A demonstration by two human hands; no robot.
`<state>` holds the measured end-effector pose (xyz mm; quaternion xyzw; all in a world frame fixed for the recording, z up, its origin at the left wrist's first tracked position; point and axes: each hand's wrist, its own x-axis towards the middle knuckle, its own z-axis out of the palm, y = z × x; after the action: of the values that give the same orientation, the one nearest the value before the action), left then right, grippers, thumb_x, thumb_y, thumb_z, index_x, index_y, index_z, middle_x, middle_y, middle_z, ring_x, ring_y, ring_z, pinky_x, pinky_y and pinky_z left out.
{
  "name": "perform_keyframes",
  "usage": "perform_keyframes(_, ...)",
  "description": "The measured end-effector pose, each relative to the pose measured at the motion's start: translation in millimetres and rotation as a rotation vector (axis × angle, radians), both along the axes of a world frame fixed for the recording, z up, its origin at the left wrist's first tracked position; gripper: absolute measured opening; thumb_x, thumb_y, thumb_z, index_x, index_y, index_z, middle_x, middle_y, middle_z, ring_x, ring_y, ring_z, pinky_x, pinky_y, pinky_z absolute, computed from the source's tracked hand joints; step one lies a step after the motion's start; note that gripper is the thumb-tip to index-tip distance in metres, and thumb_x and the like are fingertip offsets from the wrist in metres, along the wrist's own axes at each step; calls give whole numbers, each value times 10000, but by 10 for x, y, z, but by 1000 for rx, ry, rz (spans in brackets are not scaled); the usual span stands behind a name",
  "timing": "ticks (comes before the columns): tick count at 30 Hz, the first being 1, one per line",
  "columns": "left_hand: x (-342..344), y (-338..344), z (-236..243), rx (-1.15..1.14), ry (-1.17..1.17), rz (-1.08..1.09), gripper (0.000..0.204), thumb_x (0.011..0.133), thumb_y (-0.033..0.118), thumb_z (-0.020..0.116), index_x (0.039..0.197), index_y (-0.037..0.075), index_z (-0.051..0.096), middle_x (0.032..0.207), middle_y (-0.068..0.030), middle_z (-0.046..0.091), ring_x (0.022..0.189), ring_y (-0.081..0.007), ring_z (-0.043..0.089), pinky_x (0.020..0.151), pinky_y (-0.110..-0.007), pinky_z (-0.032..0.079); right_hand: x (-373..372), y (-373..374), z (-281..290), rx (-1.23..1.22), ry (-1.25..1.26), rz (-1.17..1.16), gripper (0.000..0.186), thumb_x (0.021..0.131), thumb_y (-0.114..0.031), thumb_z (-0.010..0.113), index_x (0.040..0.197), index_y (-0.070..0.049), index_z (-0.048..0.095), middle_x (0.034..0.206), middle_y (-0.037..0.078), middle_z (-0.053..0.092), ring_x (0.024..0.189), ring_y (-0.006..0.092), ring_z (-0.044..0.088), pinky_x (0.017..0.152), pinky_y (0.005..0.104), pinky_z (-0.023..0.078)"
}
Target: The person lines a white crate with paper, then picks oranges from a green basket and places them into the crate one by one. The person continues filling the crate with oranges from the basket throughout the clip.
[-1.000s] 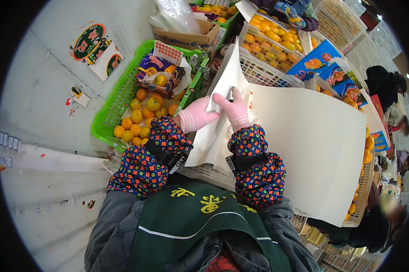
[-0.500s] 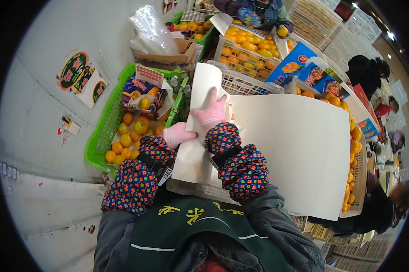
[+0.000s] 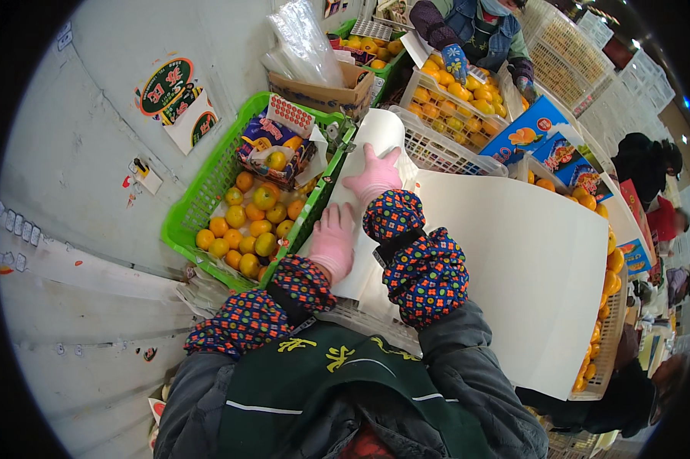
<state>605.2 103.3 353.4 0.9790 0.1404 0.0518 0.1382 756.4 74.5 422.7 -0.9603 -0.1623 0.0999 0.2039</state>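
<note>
A large white paper sheet lies over crates, its left part folded over into a narrow strip. My left hand, in a pink glove, lies open on the lower part of the fold, fingers pointing away from me. Higher up on the same fold, my right hand, also pink-gloved, presses with fingers spread. Right beside them on the left stands a green crate holding oranges, a purple printed box and a sheet of red stickers.
A cardboard box with clear bags stands behind the green crate. Beyond the paper are white crates of oranges and blue printed cartons. A co-worker handles oranges at the back. Other people are along the right. A pale wall borders the left.
The folded strip now lies flatter. My right hand has moved up along it with fingers spread; my left hand has gone from gripping the edge to lying on it with fingers extended.
</note>
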Motion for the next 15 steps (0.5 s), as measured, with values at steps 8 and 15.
perform_keyframes(8, 35, 348, -44, -651, 22, 78, 742, 851, 166, 656, 1479, 1, 296, 1276, -275, 578, 1163, -419, 585, 1001, -423, 464, -12, 113, -167, 0, 43, -29, 882, 690, -312, 785, 1468, -267, 374, 1354, 258, 368, 1022, 411, 651, 841, 445, 559)
perform_keyframes(15, 508, 648, -432, -672, -195, 48, 491, 873, 264, 694, 1253, -14, 556, 1114, -225, 672, 1033, -404, 638, 915, -406, 494, -142, 153, -235, 49, -101, -16, 882, 687, -315, 810, 1448, -218, 375, 1412, 265, 344, 1211, 407, 516, 922, 459, 526)
